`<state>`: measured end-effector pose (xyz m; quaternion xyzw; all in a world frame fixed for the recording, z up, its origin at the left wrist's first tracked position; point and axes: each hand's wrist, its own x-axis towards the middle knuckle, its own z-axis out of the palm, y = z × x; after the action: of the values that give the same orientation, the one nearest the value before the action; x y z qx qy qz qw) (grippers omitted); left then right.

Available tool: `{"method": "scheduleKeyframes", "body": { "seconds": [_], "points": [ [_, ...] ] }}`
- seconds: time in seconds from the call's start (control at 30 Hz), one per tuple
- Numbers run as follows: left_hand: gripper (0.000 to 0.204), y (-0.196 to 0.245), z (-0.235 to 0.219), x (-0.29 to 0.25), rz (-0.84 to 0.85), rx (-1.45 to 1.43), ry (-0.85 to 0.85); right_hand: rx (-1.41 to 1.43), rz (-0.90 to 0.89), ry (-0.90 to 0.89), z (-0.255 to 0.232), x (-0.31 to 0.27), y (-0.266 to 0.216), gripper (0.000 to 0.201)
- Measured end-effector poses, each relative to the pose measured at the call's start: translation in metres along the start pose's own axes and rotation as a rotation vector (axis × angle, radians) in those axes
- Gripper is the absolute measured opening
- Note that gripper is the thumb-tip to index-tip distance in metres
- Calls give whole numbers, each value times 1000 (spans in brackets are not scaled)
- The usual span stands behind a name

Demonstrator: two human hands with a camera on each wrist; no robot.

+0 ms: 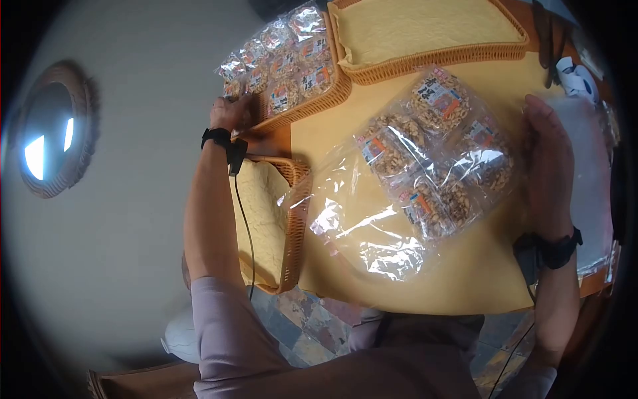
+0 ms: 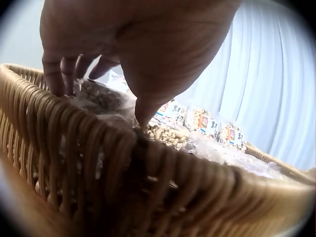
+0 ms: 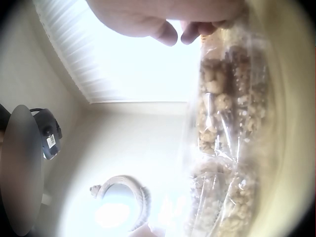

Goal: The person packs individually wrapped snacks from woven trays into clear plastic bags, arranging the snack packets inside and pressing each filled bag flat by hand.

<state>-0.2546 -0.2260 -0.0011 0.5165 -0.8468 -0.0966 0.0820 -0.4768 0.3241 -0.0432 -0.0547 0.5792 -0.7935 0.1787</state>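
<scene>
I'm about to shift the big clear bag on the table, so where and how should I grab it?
Probably grip the clear bag by the side edge of its filled end, coming from the right, where the right hand already is. The snack packs lie bunched there, giving bulk to hold; the loose film toward the person looks crumpled and might let them swing.

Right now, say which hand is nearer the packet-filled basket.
Left. The left hand reaches into the packet-filled basket; the right hand is away from it, beside the clear bag.
</scene>
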Motion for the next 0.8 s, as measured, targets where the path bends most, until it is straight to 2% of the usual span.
{"method": "scheduleKeyframes", "body": {
  "seconds": [0.03,0.13,0.27,0.33,0.37,0.43,0.53,0.57,0.6,0.67,0.7,0.8],
  "points": [
    [81,4,-1,-3,23,33,89,-3,-17,8,0,0,1,22],
    [81,-5,4,9,19,64,131,-16,-20,16,-1,0,0,23],
    [82,0,-13,-1,-51,13,115,4,-12,21,-2,2,3,24],
    [81,-7,-19,-5,93,21,207,-12,-9,27,0,1,2,25],
    [81,-5,-25,-13,85,23,206,-26,-10,32,1,0,1,25],
    [78,9,-47,-33,-110,-353,52,-52,-29,6,-4,4,3,25],
    [73,-1,-70,-62,-58,-445,43,-51,-48,-32,-4,3,2,26],
    [60,9,-80,-91,-17,-446,36,-20,-43,-42,-3,3,2,26],
    [60,12,-88,-115,-23,-447,42,-20,-43,-51,-4,4,3,26],
    [56,10,-102,-169,183,-638,-51,42,-39,-79,-7,10,7,26],
    [56,9,-109,-197,173,-640,-45,39,-36,-90,-9,14,11,26],
    [47,10,-123,-280,315,-661,-229,108,-49,-104,-8,21,15,24]
  ]
}}
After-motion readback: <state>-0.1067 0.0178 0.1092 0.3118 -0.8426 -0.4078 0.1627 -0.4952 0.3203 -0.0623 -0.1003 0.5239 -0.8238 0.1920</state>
